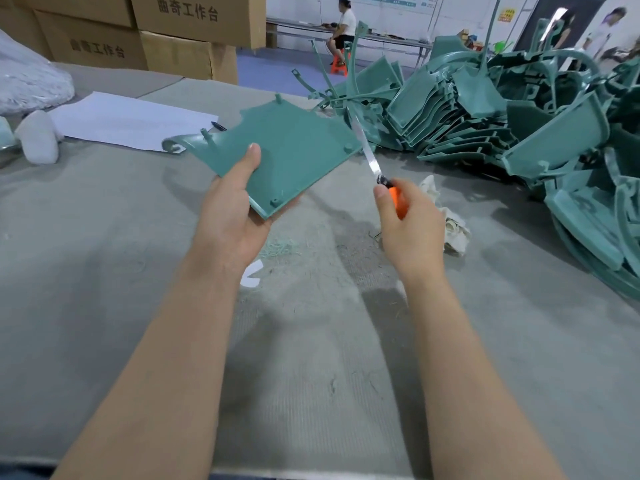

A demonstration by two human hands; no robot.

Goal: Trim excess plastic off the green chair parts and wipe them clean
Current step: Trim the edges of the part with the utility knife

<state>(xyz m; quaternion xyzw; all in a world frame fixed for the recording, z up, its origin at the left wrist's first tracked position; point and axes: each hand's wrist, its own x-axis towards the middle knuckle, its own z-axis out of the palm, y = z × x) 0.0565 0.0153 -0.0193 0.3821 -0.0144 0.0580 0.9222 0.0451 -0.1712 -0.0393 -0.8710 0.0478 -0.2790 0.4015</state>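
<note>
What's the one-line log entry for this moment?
phase: trimming | left hand: holds green chair part | right hand: grips knife, blade at part's right edge | rag: on table

Right hand [412, 230] is hiding most of the orange knife handle [398, 202]; fingers of left hand [225, 216] are lying unseen under green part [287, 150]; parts pile [519, 126] is running off right edge.

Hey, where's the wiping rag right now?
In the head view, the crumpled white rag lies on the grey table just beyond the right hand, near the pile of green parts.
</note>
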